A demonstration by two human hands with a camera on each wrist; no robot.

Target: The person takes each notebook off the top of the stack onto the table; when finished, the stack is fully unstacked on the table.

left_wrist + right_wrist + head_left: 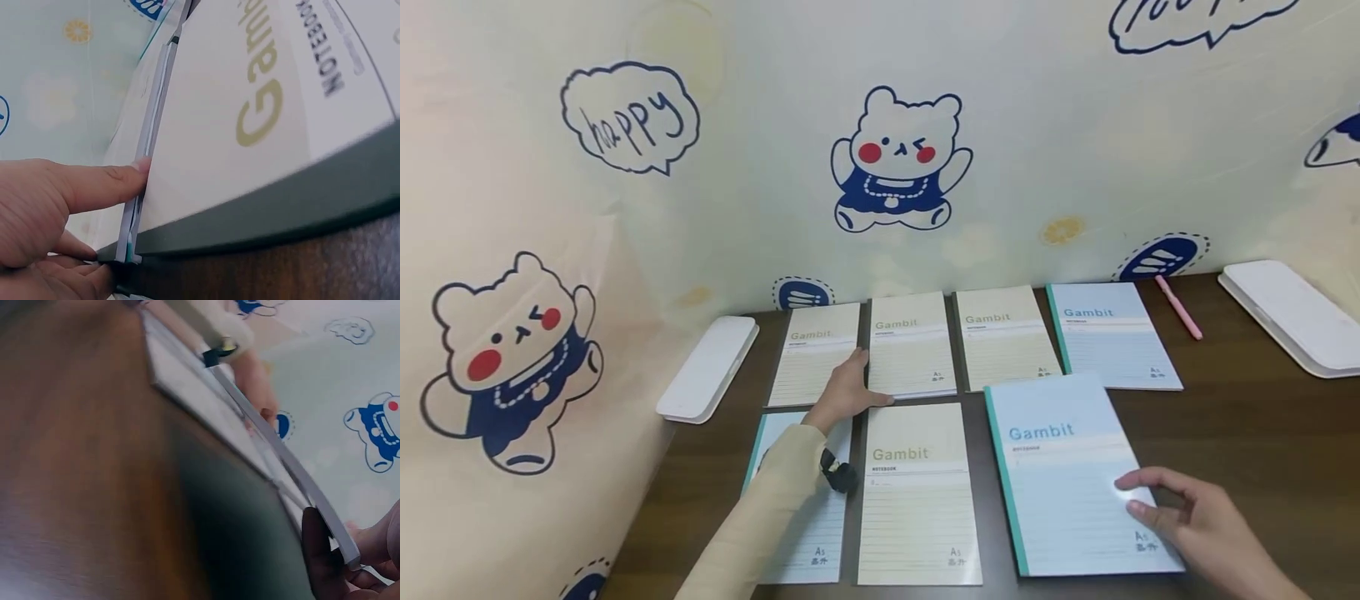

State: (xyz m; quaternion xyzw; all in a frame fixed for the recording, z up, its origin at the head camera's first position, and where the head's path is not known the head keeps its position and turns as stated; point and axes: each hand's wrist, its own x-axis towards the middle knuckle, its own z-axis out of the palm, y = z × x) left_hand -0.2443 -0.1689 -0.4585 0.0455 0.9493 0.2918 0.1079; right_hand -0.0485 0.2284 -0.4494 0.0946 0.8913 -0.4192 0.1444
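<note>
In the head view, my left hand [847, 387] is at the lower left corner of the middle-left cream notebook [913, 342] in the back row. Its fingers lie along the notebook's left side, its thumb by the bottom edge. Close up, the left thumb [106, 186] touches the edge beside another cream notebook [206, 137]. My right hand [1206, 517] grips a light blue notebook [1067, 467] with a green spine by its right side. The right wrist view shows this notebook's edge [294, 469] raised off the table, between the fingers.
The back row also has cream notebooks [816, 350] [1003, 337] and a blue notebook [1112, 337]. In front lie a cream notebook [917, 500] and a blue one [805, 533] under my left forearm. A pink pen [1180, 308] and white cases [707, 371] [1296, 317] flank them.
</note>
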